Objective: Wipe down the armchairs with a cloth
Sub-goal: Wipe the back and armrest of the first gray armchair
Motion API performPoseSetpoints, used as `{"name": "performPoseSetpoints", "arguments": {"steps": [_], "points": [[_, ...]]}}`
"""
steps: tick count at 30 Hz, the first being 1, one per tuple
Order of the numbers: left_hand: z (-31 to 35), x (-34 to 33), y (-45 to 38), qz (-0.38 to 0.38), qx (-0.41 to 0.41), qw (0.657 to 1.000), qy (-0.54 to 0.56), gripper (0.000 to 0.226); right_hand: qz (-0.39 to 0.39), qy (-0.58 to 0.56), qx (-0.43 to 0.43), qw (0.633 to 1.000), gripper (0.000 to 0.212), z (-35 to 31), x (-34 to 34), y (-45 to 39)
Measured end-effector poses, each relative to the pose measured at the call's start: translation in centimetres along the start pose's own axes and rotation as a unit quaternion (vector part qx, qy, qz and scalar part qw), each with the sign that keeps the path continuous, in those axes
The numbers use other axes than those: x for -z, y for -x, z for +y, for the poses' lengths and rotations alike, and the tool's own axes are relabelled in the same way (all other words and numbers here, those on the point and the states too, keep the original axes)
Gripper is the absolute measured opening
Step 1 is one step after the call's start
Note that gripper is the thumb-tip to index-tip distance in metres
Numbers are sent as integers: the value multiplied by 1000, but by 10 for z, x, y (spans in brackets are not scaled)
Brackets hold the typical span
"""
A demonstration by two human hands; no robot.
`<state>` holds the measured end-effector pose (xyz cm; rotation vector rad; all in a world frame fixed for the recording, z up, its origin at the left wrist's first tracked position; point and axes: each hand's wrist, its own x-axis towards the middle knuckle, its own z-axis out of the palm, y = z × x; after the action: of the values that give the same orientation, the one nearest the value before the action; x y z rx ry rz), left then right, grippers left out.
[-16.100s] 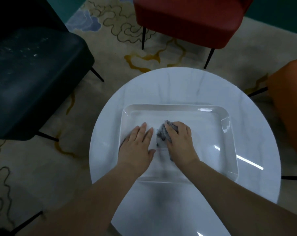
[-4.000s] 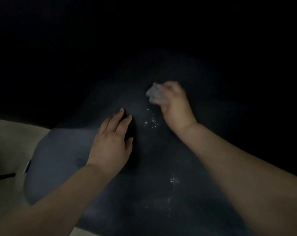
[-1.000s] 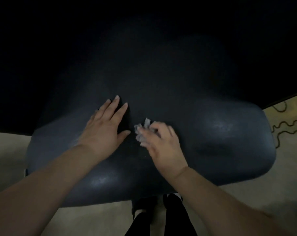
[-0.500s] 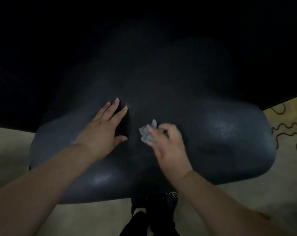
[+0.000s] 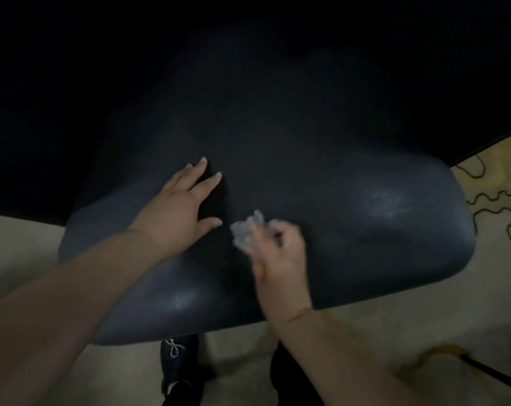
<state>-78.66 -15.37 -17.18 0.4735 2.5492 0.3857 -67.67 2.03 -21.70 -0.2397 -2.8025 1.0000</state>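
Cloth [image 5: 246,232] is a small pale wad, bunched in the right hand [image 5: 279,260] and pressed onto the seat of the dark armchair [image 5: 365,235], near the middle front. Right hand's fingers [image 5: 255,238] curl over the wad; motion blur hides exactly how many of them pinch it. Left hand [image 5: 175,213] lies flat on the seat just beside the cloth, fingers spread and straight, apart from the wad.

Handling guess: cloth looks light, soft and fully crushable, so any grip works; best kept balled in the palm so it doesn't slip out during strokes. Seat looks like smooth leather-type upholstery with some give and faint sheen, likely low friction for wiping. Chair itself probably heavy enough to stay put under a bracing palm.

Hard to read: backrest and upper half of view are almost black. Chair legs not visible. Pale smudges on the seat at right and lower left may be dust or glare, cannot tell. Shoes [image 5: 175,356] and patterned carpet [image 5: 494,194] show below the seat edge.
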Motion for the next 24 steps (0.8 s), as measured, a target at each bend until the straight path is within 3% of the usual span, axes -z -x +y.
{"name": "performPoseSetpoints", "arguments": {"steps": [4,7,9,10,11,13,14,15,16,18,20,24], "points": [[-21,8,11,29,-29,999,7,74,142,121,-102,977,4,40,28,-40],[-39,4,21,28,-36,999,-14,75,118,62,-164,978,8,17,2,-17],[-50,1,25,6,-37,999,-35,80,89,-33,-127,987,14,-23,-38,13],[-54,0,26,1,-41,998,-46,81,61,-56,-66,994,12,-45,-51,27],[-56,-1,25,-1,-45,998,-53,81,20,-44,-19,999,14,-62,-61,37],[-57,-1,23,9,-51,997,-52,78,1,50,63,997,32,-70,-67,41],[-57,0,23,17,-52,997,-50,76,-2,51,75,996,30,-63,-63,38],[-57,0,22,23,-52,997,-51,75,-17,24,53,998,21,-55,-55,31],[-58,1,22,28,-51,997,-50,75,18,17,41,999,15,-44,-45,20],[-57,1,21,32,-48,997,-44,75,98,73,-27,992,23,-12,-19,-8],[-55,2,19,38,-43,997,-42,76,129,109,-105,980,21,14,7,-30],[-54,2,18,55,-22,998,-34,80,176,47,-160,970,13,12,0,-74]]}}
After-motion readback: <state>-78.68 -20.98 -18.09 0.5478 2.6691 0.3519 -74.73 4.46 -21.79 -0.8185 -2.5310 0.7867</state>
